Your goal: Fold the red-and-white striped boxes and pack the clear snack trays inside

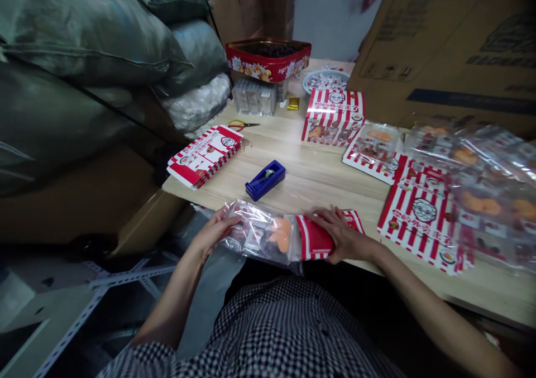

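My left hand (218, 230) grips the left end of a clear plastic packet (255, 230) with orange pieces and small printed sachets inside. The packet's right end meets a red-and-white striped printed card (316, 238) at the table's front edge; I cannot tell whether it is tucked into the card. My right hand (341, 235) is curled over that card, thumb at its near edge and fingers across its top. Just beyond the packet sits a blue tape dispenser (266, 180).
Folded striped cards (205, 154) are stacked at left, near scissors (240, 124). At right lie more striped cards (422, 216) and filled clear packets (481, 205). Behind stand a red tin (270, 68), clear boxes (254, 97), a bowl of sachets (325, 80) and a large carton (444, 48).
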{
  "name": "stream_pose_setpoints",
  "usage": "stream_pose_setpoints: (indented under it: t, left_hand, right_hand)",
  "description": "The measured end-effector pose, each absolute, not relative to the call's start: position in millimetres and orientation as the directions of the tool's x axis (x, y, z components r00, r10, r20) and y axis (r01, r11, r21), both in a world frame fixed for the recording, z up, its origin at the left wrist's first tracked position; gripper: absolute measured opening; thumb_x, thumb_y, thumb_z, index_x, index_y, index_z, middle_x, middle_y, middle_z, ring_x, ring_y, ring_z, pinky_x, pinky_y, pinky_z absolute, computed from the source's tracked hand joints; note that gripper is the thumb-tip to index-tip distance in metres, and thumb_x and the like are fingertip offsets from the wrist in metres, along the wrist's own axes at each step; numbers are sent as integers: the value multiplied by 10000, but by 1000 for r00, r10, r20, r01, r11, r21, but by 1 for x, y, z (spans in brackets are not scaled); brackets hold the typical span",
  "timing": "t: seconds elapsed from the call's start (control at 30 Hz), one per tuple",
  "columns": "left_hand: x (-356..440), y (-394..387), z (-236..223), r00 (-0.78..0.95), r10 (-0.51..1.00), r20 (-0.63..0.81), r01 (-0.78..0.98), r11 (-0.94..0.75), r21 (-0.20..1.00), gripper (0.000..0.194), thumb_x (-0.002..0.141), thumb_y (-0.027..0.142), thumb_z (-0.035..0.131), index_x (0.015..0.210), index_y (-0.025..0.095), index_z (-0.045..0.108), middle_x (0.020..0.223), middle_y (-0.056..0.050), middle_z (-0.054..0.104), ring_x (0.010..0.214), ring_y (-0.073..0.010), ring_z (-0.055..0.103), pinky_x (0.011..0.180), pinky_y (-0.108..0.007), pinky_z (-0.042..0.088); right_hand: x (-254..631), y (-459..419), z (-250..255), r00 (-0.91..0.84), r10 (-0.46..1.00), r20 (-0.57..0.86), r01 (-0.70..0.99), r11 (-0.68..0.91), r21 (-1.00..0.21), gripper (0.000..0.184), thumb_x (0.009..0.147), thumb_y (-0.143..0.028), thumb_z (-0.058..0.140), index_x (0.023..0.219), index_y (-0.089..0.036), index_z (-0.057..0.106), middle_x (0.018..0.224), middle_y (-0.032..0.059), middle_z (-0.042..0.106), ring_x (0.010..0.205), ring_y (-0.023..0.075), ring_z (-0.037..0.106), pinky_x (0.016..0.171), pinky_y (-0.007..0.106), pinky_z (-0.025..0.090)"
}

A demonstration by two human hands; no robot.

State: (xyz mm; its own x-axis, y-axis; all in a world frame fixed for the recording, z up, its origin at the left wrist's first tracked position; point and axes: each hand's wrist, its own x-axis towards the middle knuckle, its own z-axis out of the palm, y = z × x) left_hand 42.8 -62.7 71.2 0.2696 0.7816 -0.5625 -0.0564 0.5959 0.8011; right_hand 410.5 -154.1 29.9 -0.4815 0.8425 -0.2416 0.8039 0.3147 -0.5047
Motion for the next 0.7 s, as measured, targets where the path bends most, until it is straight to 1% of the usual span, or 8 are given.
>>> stream_pose_setpoints:
  t: [0.1,0.23,0.37,0.43,0.57,0.7]
  left_hand:
    - [53,-62,67,223,833,-506,-51,528,848,523,648,262,870,1112,151,657,1014,-87,767,748,-194,739,652,-291,614]
    - [63,-70,53,163,897,-412,-36,422,906,562,651,326,869,1132,138,647,1024,-86,759,750,-178,723,663,-276,596]
    - [70,-76,38,134,929,-344,-23,350,936,671,700,360,833,1295,179,580,1056,-64,749,770,-178,720,693,-299,597]
    - [73,-78,33,143,935,-325,-3,329,944,684,718,368,817,1327,195,559,1045,-53,745,755,-177,714,680,-302,598]
    - [80,-80,23,141,933,-330,0,334,943,674,710,379,819,1303,181,565,1071,-68,741,737,-173,703,654,-288,591]
    - [80,-81,21,176,927,-330,10,334,943,676,722,378,816,1318,167,576,1145,-99,729,822,-192,717,715,-295,594]
  right_hand:
    - [407,-165,33,-482,830,-280,811,302,-501,1233,571,-347,835,1614,-239,187,1574,196,315,1510,413,199,1214,622,-31]
    - [405,-176,28,-458,854,-248,817,294,-496,1191,615,-356,819,1614,-258,179,1560,189,314,1511,391,212,1226,600,-1]
    - [403,-183,21,-423,887,-183,823,291,-489,1144,649,-375,806,1609,-235,201,1533,195,316,1496,387,237,1232,586,-3]
    - [402,-184,19,-412,895,-173,825,285,-488,1145,646,-375,806,1608,-237,200,1539,195,307,1493,395,234,1233,586,4]
    - [400,-187,16,-382,909,-164,838,266,-476,1183,629,-364,806,1612,-275,153,1560,187,297,1498,424,204,1220,620,17]
    - [402,-190,13,-361,921,-144,851,262,-455,1182,630,-343,803,1611,-285,146,1552,185,277,1503,415,202,1223,620,7]
